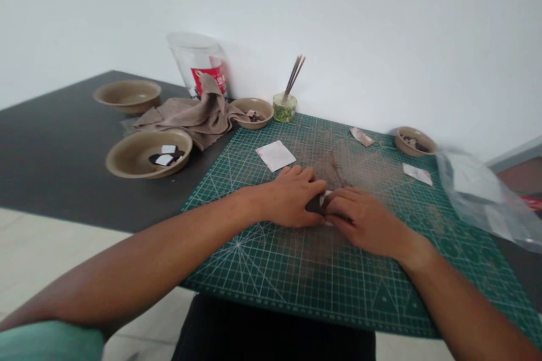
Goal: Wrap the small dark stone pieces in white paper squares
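Observation:
My left hand [292, 197] and my right hand [364, 220] meet at the middle of a green cutting mat [271, 271]. Both are closed, fingers curled and pressed down on a small dark lump [315, 205] with a bit of white paper [325, 198] showing between them. Most of that lump is hidden under the fingers. A white paper square [275, 155] lies on the mat just beyond my left hand.
Tan bowls stand around: one with dark and white pieces [149, 153], an empty one [127, 95], two small ones [253, 113] [415, 141]. A brown cloth [190, 115], a plastic jar [199, 65], a glass with sticks [285, 106], paper scraps [418, 174] and a clear plastic bag [486, 192] lie nearby.

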Demonstrator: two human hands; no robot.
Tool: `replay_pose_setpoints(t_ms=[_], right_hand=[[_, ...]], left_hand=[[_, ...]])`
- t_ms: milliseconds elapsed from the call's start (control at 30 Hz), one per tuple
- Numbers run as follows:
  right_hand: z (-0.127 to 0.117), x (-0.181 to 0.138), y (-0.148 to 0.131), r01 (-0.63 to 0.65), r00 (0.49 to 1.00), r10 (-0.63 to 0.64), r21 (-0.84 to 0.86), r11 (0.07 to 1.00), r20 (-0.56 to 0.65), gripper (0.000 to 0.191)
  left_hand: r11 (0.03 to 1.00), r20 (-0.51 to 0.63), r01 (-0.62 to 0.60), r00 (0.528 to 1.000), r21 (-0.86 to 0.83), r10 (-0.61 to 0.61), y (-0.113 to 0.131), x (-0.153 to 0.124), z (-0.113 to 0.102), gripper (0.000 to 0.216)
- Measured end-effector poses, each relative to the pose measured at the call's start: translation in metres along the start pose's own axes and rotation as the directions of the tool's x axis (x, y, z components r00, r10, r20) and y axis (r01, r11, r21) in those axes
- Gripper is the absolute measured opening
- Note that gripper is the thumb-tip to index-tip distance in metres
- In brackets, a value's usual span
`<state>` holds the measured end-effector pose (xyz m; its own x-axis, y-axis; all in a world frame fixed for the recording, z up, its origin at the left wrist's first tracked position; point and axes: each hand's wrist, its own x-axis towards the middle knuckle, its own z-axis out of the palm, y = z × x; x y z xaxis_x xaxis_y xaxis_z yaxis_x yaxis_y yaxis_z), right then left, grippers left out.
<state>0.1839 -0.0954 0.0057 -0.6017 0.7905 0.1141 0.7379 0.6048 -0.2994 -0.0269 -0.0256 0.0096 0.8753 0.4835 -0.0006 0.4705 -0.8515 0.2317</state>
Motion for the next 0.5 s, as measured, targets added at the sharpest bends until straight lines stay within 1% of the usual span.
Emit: replay_pose_setpoints(t_ms=[100, 167, 333, 400, 500], right_hand=[[0.0003, 0.0034, 0.0021, -0.1, 0.994, 0.098, -0.033, 0.994, -0.054, 0.007], [-0.0026, 0.0021, 0.006, -0.135, 0.99, 0.134, -0.022, 0.991, -0.051, 0.007], [-0.0062, -0.0042, 0.0047, -0.069, 0.997, 0.068, 0.014, 0.998, 0.025, 0.008], [-0.0039, -0.004, 0.0021, -0.063, 0.998, 0.063, 0.013, 0.998, 0.02, 0.008], [-0.0012, -0.0031, 0.003, -0.112, 0.993, 0.112, 0.003, 0.994, -0.025, 0.008]], left_hand=[[1.0, -0.012, 0.001, 1.0, 0.02, -0.001, 0.0015, -0.0006, 0.0001, 0.045], [0.999, -0.02, 0.007, 1.0, 0.04, -0.007, 0.0035, -0.0013, -0.0006, 0.045], [0.997, -0.048, -0.008, 0.999, 0.074, 0.011, 0.0065, -0.0025, -0.0017, 0.044], [0.997, -0.061, -0.012, 0.998, 0.081, 0.017, 0.0062, -0.0026, -0.0013, 0.043], [0.996, -0.071, -0.014, 0.997, 0.088, 0.02, 0.0051, -0.0025, -0.0002, 0.042]])
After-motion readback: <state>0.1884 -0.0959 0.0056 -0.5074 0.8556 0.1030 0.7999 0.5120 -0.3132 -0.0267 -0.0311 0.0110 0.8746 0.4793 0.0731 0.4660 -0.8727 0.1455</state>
